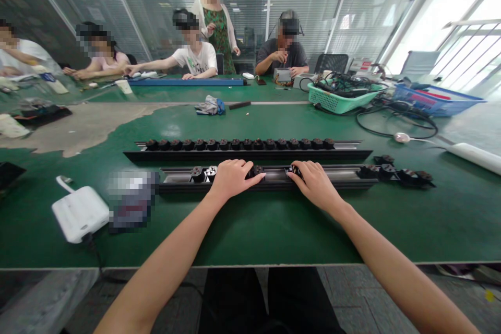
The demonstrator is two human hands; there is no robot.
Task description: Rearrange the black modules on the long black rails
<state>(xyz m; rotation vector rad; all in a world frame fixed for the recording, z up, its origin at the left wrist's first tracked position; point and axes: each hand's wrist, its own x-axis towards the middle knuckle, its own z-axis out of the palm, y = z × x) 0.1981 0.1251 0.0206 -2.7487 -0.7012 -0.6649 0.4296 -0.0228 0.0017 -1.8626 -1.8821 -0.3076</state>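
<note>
A long black channel point(332, 186) with a bare metal inside lies crosswise in front of me. Round black socket modules point(198, 173) sit in its left part. My left hand point(233, 180) is closed over the channel, its thumb and fingers around a black module that they partly hide. Farther right, my right hand point(315, 182) pinches another black socket module point(296, 170) at the channel. Between the hands a stretch of bare metal shows. Behind lies a second black channel point(242, 155), filled with a row of several similar modules.
Loose black modules point(415, 176) lie at and past the channel's right end. To the left are a white adapter box point(80, 214) and a blurred dark packet point(135, 201). Gloves point(211, 105), a green basket of cables point(340, 98) and a blue basket point(438, 102) stand farther back. Several people sit opposite.
</note>
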